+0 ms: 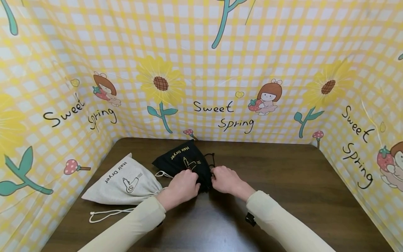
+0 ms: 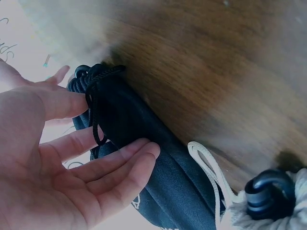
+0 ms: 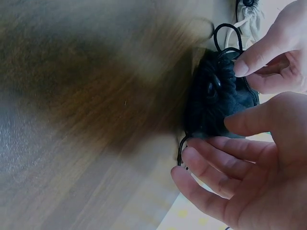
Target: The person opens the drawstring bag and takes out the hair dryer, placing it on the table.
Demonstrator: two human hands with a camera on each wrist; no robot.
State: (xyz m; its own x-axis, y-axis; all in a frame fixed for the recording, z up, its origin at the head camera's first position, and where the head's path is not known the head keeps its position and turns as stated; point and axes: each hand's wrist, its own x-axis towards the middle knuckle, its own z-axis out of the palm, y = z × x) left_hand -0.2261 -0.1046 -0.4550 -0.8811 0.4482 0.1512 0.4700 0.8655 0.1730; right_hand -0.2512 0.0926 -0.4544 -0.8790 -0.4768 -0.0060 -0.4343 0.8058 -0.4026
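Note:
A black drawstring bag (image 1: 185, 159) printed "Hair Dryer" lies on the table, its gathered mouth (image 3: 213, 91) towards me. My left hand (image 1: 182, 185) holds the left side of that mouth, thumb and index finger at the cloth and black cord (image 2: 93, 103); its other fingers lie loosely along the bag. At the opposite side, my right hand (image 1: 227, 179) has its thumb on the gathered cloth and its bent fingers round the edge by a cord loop (image 3: 181, 151). A light grey drawstring bag (image 1: 126, 182) with similar print lies left of the black one, partly behind my left wrist.
White cord (image 1: 110, 211) trails from the grey bag onto the brown wooden table (image 1: 277, 175). A black cord stopper (image 2: 271, 194) sits at the grey bag's mouth. Yellow checked cloth (image 1: 201, 80) with flower prints walls the table's back and both sides.

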